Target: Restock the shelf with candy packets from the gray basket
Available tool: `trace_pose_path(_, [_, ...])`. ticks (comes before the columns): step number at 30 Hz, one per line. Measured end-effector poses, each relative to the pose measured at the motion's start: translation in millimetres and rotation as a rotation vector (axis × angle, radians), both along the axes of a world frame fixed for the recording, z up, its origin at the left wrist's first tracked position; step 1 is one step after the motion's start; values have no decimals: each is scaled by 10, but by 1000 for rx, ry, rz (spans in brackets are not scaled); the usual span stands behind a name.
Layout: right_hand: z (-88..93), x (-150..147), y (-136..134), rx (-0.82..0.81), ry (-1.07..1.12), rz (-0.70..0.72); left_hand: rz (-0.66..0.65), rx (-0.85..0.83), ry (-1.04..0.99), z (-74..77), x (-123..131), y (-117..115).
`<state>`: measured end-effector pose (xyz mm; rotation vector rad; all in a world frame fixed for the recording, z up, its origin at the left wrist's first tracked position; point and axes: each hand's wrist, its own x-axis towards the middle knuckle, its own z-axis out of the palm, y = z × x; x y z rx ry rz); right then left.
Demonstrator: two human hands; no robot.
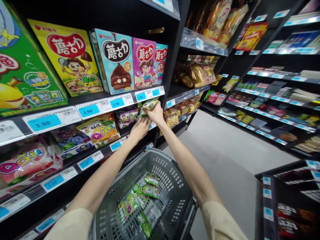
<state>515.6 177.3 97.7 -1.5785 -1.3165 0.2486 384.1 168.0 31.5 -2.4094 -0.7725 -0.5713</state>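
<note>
Both my arms reach out to the middle shelf on the left. My right hand (156, 113) is closed on a green snack packet (149, 105) at the shelf's front edge. Just below and left of it, my left hand (140, 128) rests against the shelf next to a purple-and-white packet (127, 116); its fingers are curled, and I cannot see anything in them. Below my arms a grey plastic basket (172, 173) holds several green packets (140, 203).
Boxed snacks (117, 60) stand on the shelf above, over blue price tags (88, 110). Candy bags (100, 129) fill the lower left shelves. More stocked shelves line the far end and the right side. A grey floor aisle (225, 153) runs between them.
</note>
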Motion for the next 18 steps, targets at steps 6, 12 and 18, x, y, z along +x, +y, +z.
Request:
trace_pose_path(6, [69, -148, 440, -296, -280, -13, 12, 10, 6, 1, -1, -6])
trace_pose_path(12, [97, -329, 582, -258, -676, 50, 3, -47, 46, -16, -7, 31])
trace_pose_path(18, [60, -132, 630, -204, -834, 124, -32, -167, -21, -8, 16, -35])
